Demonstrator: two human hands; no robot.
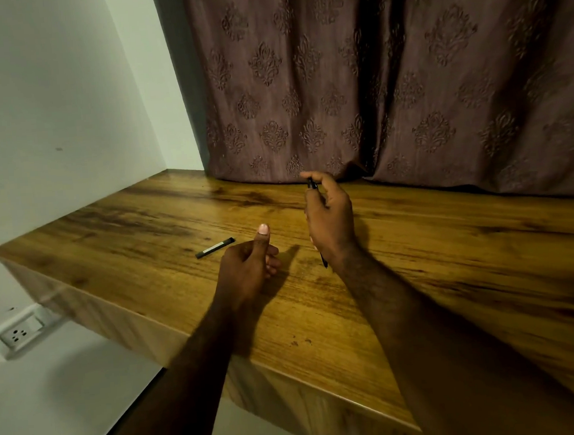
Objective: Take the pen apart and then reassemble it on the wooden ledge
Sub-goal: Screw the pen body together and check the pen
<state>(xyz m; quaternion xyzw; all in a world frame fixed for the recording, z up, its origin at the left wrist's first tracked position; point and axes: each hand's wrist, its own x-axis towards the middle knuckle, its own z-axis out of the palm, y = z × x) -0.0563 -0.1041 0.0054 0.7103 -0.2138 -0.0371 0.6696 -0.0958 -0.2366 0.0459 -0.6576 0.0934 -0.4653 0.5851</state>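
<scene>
Wood-grain ledge (453, 255): right hand (330, 217) grips slim black pen body (311, 183), tip toward camera; black tubular piece (215, 248) lies diagonal; left hand (248, 266) curled, contents unclear.

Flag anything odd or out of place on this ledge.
Nothing damaged. A short black pen piece with a pale label lies slanted on the brown wooden ledge, apart from the thin black pen part gripped by the right hand.
</scene>
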